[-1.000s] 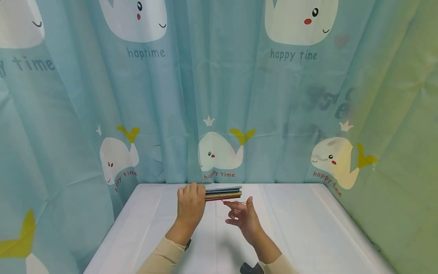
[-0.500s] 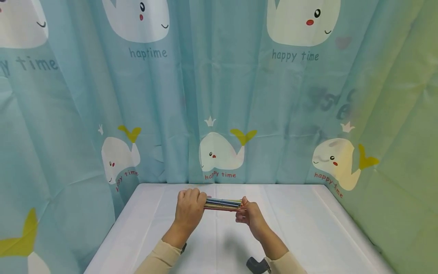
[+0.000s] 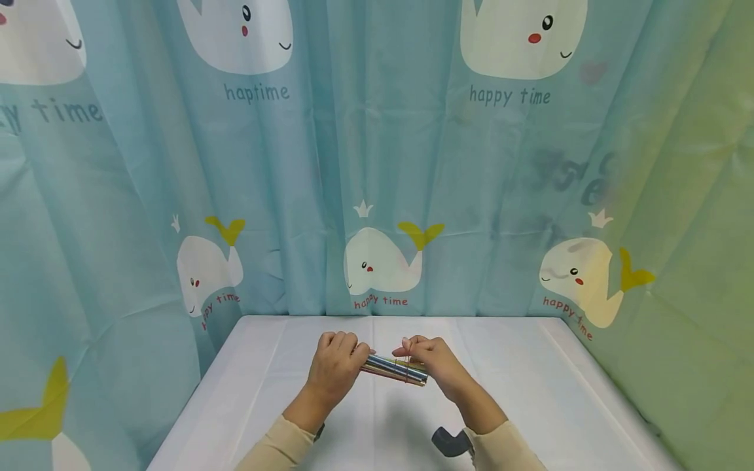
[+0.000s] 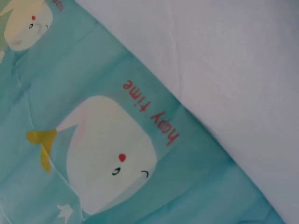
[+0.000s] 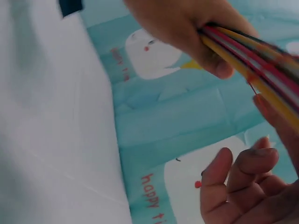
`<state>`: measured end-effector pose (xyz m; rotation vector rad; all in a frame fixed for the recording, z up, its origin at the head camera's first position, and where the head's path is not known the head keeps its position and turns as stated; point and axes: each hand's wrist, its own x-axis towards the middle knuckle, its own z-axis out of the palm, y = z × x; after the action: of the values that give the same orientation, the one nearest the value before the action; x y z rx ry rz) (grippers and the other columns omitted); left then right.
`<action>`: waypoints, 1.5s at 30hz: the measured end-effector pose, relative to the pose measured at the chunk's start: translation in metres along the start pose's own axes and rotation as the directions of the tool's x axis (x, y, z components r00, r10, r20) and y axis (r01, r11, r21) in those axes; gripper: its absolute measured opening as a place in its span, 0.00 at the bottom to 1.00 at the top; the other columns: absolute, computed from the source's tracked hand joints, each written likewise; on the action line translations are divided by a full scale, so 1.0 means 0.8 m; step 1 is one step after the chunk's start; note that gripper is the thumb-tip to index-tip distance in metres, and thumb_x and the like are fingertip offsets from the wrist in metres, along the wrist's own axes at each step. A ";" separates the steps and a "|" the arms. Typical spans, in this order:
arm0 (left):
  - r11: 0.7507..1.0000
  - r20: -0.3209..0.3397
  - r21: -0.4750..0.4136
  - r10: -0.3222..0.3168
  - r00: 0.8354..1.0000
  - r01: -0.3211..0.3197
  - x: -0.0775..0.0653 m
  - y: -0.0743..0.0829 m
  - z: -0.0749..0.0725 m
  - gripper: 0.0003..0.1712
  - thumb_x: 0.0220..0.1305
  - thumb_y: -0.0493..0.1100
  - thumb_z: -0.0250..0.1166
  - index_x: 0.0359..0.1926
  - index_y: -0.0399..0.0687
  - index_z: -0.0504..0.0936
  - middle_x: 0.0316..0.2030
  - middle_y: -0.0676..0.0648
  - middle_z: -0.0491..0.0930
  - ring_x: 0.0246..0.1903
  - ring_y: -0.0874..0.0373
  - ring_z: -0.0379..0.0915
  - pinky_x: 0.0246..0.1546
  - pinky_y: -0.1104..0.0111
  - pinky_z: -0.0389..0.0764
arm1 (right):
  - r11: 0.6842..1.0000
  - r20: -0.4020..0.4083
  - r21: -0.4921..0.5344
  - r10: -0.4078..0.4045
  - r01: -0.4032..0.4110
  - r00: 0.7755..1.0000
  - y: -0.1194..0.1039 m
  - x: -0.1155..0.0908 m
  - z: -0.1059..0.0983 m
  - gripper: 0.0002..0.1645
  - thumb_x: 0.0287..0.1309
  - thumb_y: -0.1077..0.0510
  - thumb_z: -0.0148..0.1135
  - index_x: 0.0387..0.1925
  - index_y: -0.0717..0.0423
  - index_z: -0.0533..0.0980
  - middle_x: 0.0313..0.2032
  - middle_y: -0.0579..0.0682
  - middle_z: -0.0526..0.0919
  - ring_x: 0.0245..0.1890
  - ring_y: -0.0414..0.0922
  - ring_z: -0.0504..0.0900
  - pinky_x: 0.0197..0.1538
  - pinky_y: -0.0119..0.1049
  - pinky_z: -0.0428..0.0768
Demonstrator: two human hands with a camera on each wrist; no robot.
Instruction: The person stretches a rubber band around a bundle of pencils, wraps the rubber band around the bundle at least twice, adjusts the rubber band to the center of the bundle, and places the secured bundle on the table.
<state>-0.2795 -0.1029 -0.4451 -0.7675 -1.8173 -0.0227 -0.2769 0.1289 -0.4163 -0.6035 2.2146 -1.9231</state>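
Observation:
My left hand grips one end of a bundle of coloured pencils, held over the table and slanting down to the right. A thin red rubber band runs across the bundle near its right end. My right hand is at that end, its fingers hooking the band and drawing it up from the pencils. In the right wrist view, yellow and red pencils extend from the left hand, while one finger of the right hand tugs a strand of the band. Neither hand shows in the left wrist view.
A white table lies below the hands. Behind it hangs a blue-green curtain printed with whales, and a yellow-green stretch of curtain runs along the right. A dark wrist device sits by the right sleeve.
The right hand, first stretching the band beside the bundle, has brought it over the pencils' right end. It now pulls the band upward, and the bundle has dropped lower and tilted down rightward.

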 end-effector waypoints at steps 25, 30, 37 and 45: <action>0.959 0.063 0.076 -0.276 0.959 0.271 0.009 -0.008 -0.001 0.12 0.54 0.41 0.71 0.30 0.45 0.74 0.22 0.45 0.68 0.21 0.49 0.68 0.24 0.59 0.64 | 0.891 0.174 -0.230 -0.359 0.392 0.917 0.007 -0.027 0.052 0.14 0.53 0.64 0.68 0.42 0.66 0.84 0.20 0.43 0.69 0.21 0.33 0.64 0.24 0.26 0.68; 0.946 0.088 0.101 -0.318 0.944 0.309 0.008 -0.006 0.002 0.18 0.45 0.37 0.76 0.31 0.44 0.74 0.22 0.45 0.68 0.21 0.49 0.68 0.22 0.60 0.62 | 0.586 0.126 -0.296 -0.759 0.755 0.639 -0.005 -0.035 0.059 0.25 0.55 0.56 0.65 0.53 0.63 0.79 0.21 0.49 0.64 0.20 0.37 0.60 0.23 0.23 0.66; 0.912 0.093 0.161 -0.393 0.915 0.376 0.016 -0.005 -0.002 0.16 0.43 0.32 0.74 0.28 0.43 0.73 0.21 0.44 0.69 0.19 0.49 0.66 0.21 0.61 0.58 | 0.592 -0.169 -0.387 -0.799 0.707 0.577 0.009 -0.034 0.072 0.29 0.66 0.46 0.52 0.63 0.57 0.73 0.32 0.50 0.68 0.17 0.32 0.65 0.20 0.23 0.72; 0.904 -0.006 0.182 -0.394 0.919 0.388 0.029 -0.001 -0.006 0.15 0.43 0.29 0.71 0.26 0.42 0.72 0.18 0.45 0.65 0.16 0.50 0.62 0.19 0.62 0.54 | 0.876 -0.375 0.218 -0.332 0.431 0.865 0.015 -0.040 0.088 0.30 0.77 0.49 0.27 0.72 0.54 0.58 0.40 0.54 0.63 0.15 0.36 0.61 0.26 0.42 0.83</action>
<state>-0.2805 -0.0942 -0.4232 -0.2671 -1.9470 -0.1077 -0.2244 0.0778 -0.4444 -0.7745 2.0209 -2.6775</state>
